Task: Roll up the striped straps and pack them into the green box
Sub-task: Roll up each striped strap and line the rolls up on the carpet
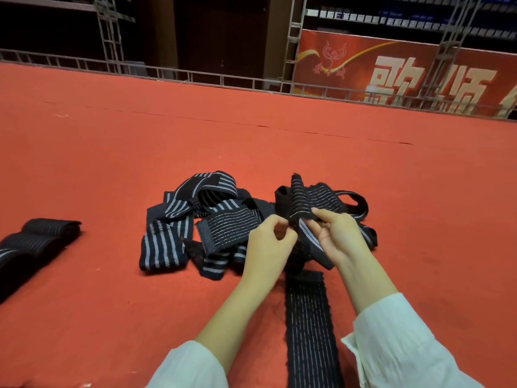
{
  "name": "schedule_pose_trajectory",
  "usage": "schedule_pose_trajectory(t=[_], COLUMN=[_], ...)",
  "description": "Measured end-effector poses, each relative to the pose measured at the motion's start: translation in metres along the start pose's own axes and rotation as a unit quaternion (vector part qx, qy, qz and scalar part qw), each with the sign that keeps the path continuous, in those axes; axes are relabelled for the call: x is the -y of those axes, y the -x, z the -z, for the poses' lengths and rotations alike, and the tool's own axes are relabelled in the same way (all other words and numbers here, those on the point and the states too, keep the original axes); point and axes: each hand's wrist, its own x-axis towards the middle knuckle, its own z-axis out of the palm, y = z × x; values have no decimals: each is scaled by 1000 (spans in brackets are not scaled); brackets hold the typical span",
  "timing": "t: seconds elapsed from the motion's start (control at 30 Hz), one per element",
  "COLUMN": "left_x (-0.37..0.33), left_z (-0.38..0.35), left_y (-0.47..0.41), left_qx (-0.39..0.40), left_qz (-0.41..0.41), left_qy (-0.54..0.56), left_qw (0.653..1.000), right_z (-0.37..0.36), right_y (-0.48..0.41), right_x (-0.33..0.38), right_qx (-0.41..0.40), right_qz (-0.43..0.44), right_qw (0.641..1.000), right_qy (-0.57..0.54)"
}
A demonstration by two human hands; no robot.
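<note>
Strap lengthwise toward viewer, far end upright | left hand pinching it | right hand pinching it

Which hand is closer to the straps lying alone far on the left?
Left. The lone straps lie well off to the left of the left hand; the right hand is farther right, beyond it. Both pinch one strap.

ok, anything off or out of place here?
No damage. The unrolled straps lie in a tangled heap on the red carpet, and no green box is in view. The left hand and right hand pinch one strap.
</note>
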Motion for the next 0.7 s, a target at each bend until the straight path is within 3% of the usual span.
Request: schedule_pose_trajectory(t=[0.1,0.3,0.5,0.7], left_x=[2,9,18,15], left_z=[6,6,17,37], left_y=[3,7,1,-16], left_qx=[-40,-43,-59,94], left_qz=[10,-22,42,-50], left_qy=[35,37,52,-51], left_qw=[999,998,996,993], right_z=[5,10,14,-8], right_y=[-2,-2,-2,10], right_x=[1,-6,0,31], right_qx=[-28,-37,-39,28], right_qz=[25,28,33,74], right_qw=[999,999,998,991], right_qy=[-11,9,26,108])
